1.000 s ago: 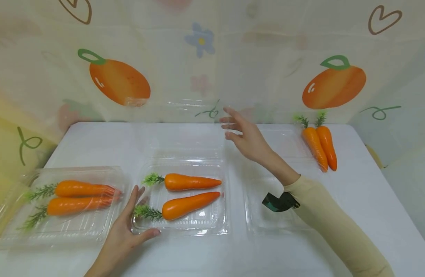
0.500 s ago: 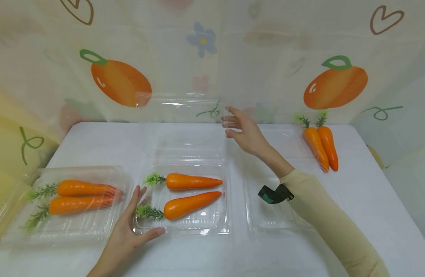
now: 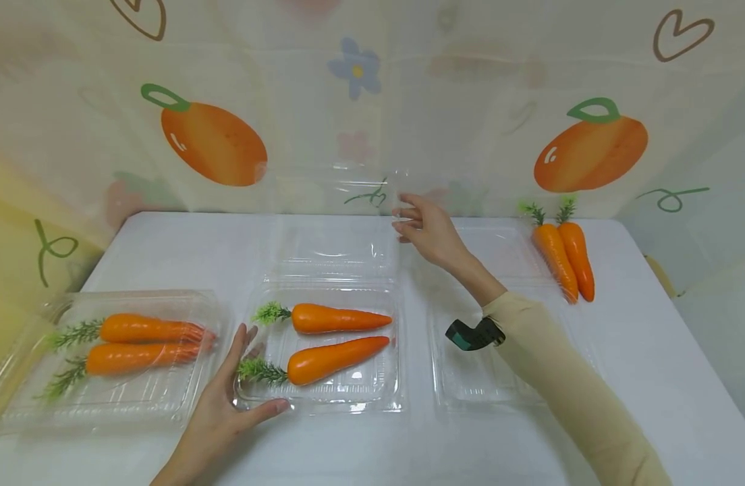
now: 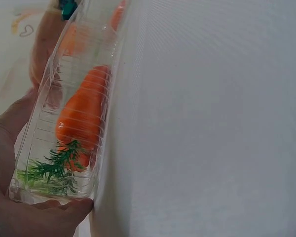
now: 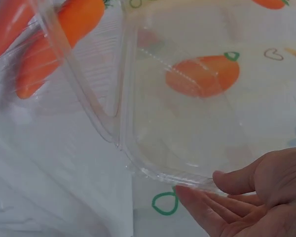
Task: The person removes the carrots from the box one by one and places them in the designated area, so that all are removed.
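Note:
In the head view, the middle clear plastic clamshell container (image 3: 324,403) holds two orange carrots, one carrot (image 3: 342,318) behind the other carrot (image 3: 338,360), green tops to the left. My left hand (image 3: 217,405) rests against its left front corner, thumb along the front and straight fingers along the left side. Its raised lid (image 5: 187,128) tilts up from the back hinge. With thumb and fingers, my right hand (image 3: 430,233) pinches the lid's right edge; the right wrist view shows the thumb on one face and fingers on the other.
A closed clear container (image 3: 148,412) with two carrots stands at the left. At the right lies an opened clear container (image 3: 470,388), partly behind my right sleeve. Two more carrots (image 3: 567,260) lie at the back right. A printed cloth (image 3: 457,81) hangs behind the white table (image 3: 360,452).
The lid has shifted slightly right and its angle has altered a little. My right thumb has closed nearer to the fingers, and the right forearm has drifted left. The left hand stays about the same.

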`<state>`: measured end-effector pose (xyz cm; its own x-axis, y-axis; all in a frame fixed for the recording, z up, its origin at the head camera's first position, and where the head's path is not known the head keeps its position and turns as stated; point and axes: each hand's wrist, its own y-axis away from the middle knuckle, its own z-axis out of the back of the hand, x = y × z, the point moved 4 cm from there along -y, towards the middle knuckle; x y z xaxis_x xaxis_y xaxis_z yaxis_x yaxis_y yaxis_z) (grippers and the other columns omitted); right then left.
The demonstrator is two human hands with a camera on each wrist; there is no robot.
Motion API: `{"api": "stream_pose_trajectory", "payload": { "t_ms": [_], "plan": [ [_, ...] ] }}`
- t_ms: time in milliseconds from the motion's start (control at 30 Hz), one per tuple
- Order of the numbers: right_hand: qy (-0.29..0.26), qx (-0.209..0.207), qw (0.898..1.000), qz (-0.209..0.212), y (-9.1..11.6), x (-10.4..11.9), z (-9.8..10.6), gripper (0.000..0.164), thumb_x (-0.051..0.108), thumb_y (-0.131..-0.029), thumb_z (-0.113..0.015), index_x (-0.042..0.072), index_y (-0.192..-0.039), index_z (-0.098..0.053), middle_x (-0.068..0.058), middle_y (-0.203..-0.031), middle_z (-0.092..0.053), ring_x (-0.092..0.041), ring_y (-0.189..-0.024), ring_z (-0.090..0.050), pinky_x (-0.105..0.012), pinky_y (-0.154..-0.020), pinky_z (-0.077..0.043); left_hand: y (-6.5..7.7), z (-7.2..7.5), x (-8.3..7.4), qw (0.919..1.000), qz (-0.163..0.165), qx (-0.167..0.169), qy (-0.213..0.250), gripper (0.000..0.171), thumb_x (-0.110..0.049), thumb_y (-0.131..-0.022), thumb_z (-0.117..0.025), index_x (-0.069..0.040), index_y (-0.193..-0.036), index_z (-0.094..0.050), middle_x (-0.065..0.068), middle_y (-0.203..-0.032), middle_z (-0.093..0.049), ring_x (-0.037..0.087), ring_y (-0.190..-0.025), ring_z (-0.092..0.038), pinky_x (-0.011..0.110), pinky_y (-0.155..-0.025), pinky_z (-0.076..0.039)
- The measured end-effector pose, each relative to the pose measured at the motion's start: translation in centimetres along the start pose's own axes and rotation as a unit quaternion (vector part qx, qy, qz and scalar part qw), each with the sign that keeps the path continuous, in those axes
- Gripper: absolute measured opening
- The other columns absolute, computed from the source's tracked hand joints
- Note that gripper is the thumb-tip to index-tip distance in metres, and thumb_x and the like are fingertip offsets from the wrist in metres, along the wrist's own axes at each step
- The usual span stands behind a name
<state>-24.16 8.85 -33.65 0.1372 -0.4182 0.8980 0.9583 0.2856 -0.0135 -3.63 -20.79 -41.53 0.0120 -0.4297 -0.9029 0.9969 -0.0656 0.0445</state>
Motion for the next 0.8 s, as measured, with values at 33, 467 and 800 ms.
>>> {"api": "stream_pose_trajectory", "payload": {
  "t_ms": [33, 467, 800],
  "plan": [
    [-0.006, -0.001, 1.0, -0.004, -0.1, -0.1, 0.0, 0.057, 0.0, -0.097, -0.057, -0.005, -0.148, -0.033, -0.024, -0.139, -0.052, -0.036, -0.118, -0.059, -0.035, -0.086, -0.056, 0.0, 0.0, 0.0, 1.0, 0.0, 0.001, 0.001, 0.119, -0.014, -0.073, -0.087, -0.025, -0.159, -0.006, 0.01, -0.162, -0.021, 0.03, -0.149, -0.008, 0.06, -0.115, -0.003],
    [-0.001, -0.002, 0.998, -0.057, -1.0, -0.8, -0.6, 0.055, -0.002, -0.097, -0.056, -0.009, -0.147, -0.034, -0.025, -0.138, -0.052, -0.035, -0.117, -0.06, -0.035, -0.086, -0.056, 0.0, 0.0, 0.0, 0.9999, 0.008, 0.003, 0.009, 0.119, -0.015, -0.073, -0.087, -0.025, -0.159, -0.005, 0.009, -0.162, -0.021, 0.032, -0.149, -0.009, 0.063, -0.114, -0.004],
    [-0.005, -0.005, 0.995, -0.102, -1.7, -1.9, -1.1, 0.051, -0.003, -0.097, -0.054, -0.014, -0.143, -0.036, -0.027, -0.134, -0.056, -0.036, -0.112, -0.062, -0.039, -0.088, -0.055, 0.0, 0.0, -0.1, 1.0, -0.001, 0.001, 0.009, 0.119, -0.013, -0.072, -0.087, -0.024, -0.159, -0.006, 0.011, -0.161, -0.022, 0.033, -0.148, -0.011, 0.057, -0.116, -0.004]
  ]
}}
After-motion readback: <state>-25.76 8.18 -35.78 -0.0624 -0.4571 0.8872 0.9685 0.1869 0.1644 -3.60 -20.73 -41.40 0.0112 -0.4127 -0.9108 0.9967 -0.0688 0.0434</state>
